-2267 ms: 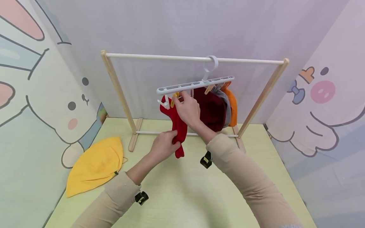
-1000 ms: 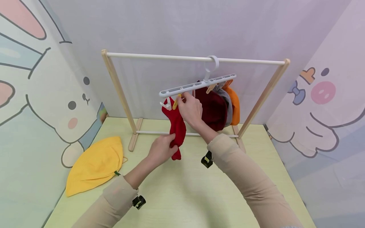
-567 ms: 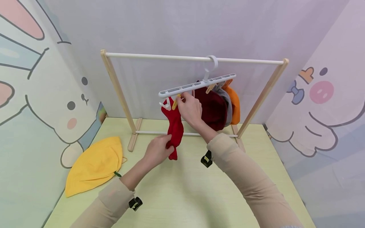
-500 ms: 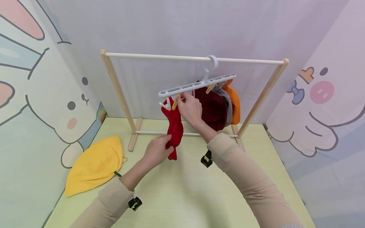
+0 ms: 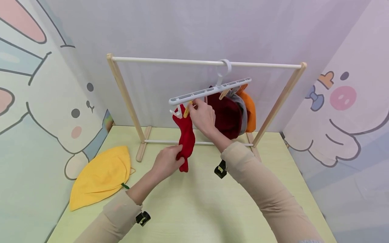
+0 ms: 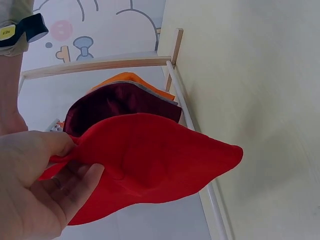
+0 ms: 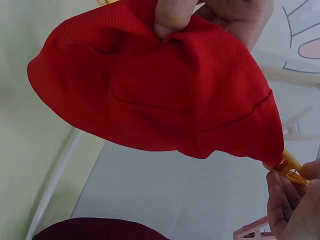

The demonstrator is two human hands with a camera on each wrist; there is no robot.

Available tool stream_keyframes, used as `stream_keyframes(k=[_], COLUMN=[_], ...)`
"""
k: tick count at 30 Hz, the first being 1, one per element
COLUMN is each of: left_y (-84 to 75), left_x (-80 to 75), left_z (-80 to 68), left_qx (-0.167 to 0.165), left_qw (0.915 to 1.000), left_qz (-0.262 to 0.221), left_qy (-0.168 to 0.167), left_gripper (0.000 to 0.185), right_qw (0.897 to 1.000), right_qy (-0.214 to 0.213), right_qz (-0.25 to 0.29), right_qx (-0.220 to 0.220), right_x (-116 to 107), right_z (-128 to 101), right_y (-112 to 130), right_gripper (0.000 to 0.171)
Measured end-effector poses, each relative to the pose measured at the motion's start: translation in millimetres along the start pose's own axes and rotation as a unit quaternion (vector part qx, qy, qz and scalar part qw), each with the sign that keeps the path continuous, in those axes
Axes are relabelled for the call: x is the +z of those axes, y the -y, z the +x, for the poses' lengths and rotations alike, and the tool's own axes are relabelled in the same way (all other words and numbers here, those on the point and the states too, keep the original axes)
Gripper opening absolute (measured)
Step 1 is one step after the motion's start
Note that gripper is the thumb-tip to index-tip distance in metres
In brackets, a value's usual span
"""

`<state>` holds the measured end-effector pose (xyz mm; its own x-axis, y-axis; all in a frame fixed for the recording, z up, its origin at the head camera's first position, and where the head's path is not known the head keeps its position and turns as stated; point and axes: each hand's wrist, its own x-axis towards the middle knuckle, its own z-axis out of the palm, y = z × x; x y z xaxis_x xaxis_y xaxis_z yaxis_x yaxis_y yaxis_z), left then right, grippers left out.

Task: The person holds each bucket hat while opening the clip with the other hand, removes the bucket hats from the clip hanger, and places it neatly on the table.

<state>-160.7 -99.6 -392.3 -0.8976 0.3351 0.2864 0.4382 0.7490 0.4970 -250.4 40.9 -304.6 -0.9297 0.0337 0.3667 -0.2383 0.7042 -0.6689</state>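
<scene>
So the red hat (image 5: 186, 136) is hanging off the white clip hanger (image 5: 209, 90), which hooks over the top rail of the little wooden rack (image 5: 121, 87) at the back of the tabletop (image 5: 194, 209). The right hand (image 5: 203, 116) is up at the hat's top corner, fingers pinched on the yellow clip (image 5: 187, 108) that bites the fabric right there, so that grip is clamped on the clip, not the cloth itself. The right wrist view shows it nicely, with the clip sitting at the very tip of the red fabric. The left hand (image 5: 166, 161) is lower down, thumb and fingers closed on the bottom edge of the hat, so the hat stretches between the two grips, top right to bottom left. Just behind the right hand, on the same hanger, there's a dark maroon hat (image 5: 226, 116), then a grey one (image 5: 242, 109) and an orange one (image 5: 250, 111) tucked behind it. A yellow hat (image 5: 101, 177) is lying flat on the tabletop way off to the left, well apart from both hands.
</scene>
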Motion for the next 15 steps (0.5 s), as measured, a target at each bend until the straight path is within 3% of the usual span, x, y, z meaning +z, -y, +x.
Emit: stream_keyframes(k=[15], left_y=[8.9], left_x=[6.1], left_z=[-5.8], left_qx=[-0.011], left_qw=[0.9994], left_qz=[-0.029], left_qy=[0.018], left_gripper=[0.012], right_qw=[1.0], right_qy=[0.005], right_qz=[-0.009], right_qx=[-0.006], right_x=[-2.6], right_z=[1.5], right_y=[-1.0], right_gripper=[0.021])
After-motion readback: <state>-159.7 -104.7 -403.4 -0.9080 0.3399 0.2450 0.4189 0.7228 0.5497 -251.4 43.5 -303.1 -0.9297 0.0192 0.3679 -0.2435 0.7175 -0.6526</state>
